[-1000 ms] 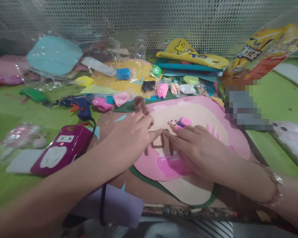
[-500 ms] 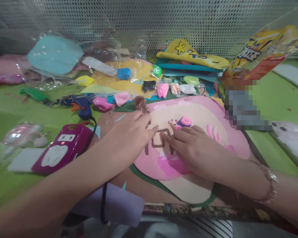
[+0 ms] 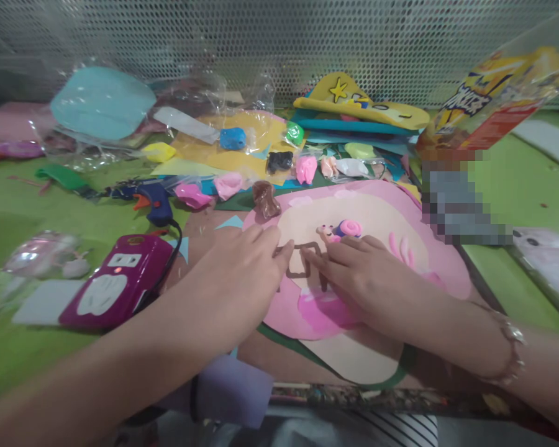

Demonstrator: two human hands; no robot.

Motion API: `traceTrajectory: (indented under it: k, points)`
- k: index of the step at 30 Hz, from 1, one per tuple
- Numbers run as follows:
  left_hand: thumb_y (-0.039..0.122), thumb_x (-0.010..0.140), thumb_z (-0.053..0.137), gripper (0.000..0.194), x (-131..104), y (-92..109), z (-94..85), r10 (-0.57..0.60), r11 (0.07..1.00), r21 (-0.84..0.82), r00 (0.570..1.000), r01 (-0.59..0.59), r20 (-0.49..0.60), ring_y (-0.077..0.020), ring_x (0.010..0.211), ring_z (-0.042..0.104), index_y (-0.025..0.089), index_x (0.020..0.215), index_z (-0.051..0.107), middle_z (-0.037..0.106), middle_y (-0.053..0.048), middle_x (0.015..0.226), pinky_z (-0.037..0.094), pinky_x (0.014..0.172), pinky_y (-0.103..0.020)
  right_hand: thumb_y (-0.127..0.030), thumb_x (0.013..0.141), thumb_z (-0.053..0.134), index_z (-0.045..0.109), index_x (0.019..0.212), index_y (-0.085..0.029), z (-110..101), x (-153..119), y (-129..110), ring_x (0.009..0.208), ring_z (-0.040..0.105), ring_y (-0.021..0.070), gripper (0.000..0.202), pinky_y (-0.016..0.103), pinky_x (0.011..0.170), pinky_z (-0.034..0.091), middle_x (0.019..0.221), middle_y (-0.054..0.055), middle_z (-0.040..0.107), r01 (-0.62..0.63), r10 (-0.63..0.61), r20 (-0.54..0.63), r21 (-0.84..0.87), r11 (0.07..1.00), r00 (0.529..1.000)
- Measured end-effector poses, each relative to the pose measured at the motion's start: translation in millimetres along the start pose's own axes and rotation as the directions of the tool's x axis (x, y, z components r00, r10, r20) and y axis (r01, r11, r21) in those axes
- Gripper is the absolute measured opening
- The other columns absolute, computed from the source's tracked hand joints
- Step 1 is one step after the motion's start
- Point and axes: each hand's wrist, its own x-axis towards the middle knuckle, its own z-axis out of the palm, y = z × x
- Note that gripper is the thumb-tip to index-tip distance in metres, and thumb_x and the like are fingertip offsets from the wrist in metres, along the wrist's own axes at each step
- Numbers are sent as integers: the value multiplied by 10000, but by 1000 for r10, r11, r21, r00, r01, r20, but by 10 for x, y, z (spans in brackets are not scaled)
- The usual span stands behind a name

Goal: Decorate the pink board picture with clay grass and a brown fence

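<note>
My left hand (image 3: 235, 276) and my right hand (image 3: 363, 276) rest on a pink and beige foam sheet (image 3: 377, 217), fingertips on either side of a square frame of thin brown clay strips (image 3: 302, 261). The left fingers touch its left edge, the right fingers its right edge. Neither hand grips anything. A small pink and purple clay snail (image 3: 342, 230) sits just beyond the right hand. A lump of brown clay (image 3: 264, 198) lies at the sheet's far left edge.
A magenta power strip (image 3: 116, 285) and a blue glue gun (image 3: 153, 200) lie left of my arm. Clay lumps in several colours, plastic bags and stacked foam sheets (image 3: 354, 115) crowd the back. A yellow snack bag (image 3: 489, 102) stands at right before a perforated metal wall.
Both hands slid slightly toward me along the brown clay frame, and more of its top edge shows. The foam sheet and the rest stayed put.
</note>
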Motion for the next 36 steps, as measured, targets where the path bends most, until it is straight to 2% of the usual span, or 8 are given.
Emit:
traceTrajectory:
  k: [2,4,9,24,28,31,33,36]
  points:
    - [60,834,383,266,15,19,-12,-17,996,84,994,8,104,-201,719,489,131,950,611,551,-72,802,350,614,-332,-123,873,407,545,1233,-87,-3,5,-3,838,534,228,387,356,735,360,972,104,624,-6,5,20,17,1000,1000]
    - [50,815,396,273,29,29,-21,-26,992,126,989,8,146,-209,739,500,131,969,607,557,-77,824,354,616,-334,-127,867,412,523,1251,-70,-6,9,1,868,533,237,404,358,729,364,991,114,622,-8,8,8,13,1000,1000]
    - [53,819,366,289,29,-9,20,-7,988,156,999,-1,50,-209,733,499,124,978,597,546,-85,809,352,606,-328,-112,863,399,536,1230,-46,15,18,8,850,533,264,397,373,690,352,967,130,616,-20,21,10,-99,995,1000]
    - [56,817,403,315,54,-96,35,-23,997,77,996,16,87,-239,829,552,129,1039,613,589,-101,912,399,635,-334,-146,905,431,541,1210,-100,2,31,-131,950,537,245,328,401,821,404,1003,110,618,-22,25,19,-176,984,999]
    - [33,809,395,397,71,-91,14,-13,996,88,999,9,46,-240,870,546,116,1168,545,580,-117,959,426,676,-351,-107,898,382,536,1205,-166,-181,20,115,875,551,216,348,361,756,437,993,73,627,-84,78,-48,-127,988,996]
    - [68,843,405,301,88,-49,-43,31,999,20,999,-32,7,-203,824,537,108,1087,576,575,-108,927,424,649,-313,-88,896,353,596,1046,-90,-330,-44,582,931,556,234,285,370,810,421,988,132,623,-299,280,-144,-136,944,949]
    - [119,889,394,239,92,2,-89,143,987,-71,989,-146,-37,-180,808,526,120,1003,605,575,-93,915,417,649,-293,-129,902,366,594,1013,-91,-351,-105,903,944,571,229,257,337,821,413,1028,148,621,-543,535,-94,-171,822,839]
    - [168,915,388,234,75,106,-121,348,914,-180,930,-364,-117,-169,808,508,136,952,617,574,-72,884,417,711,-295,-159,872,415,594,949,-62,-256,-180,1199,850,611,273,218,345,714,415,896,188,652,-650,656,-53,-220,728,753]
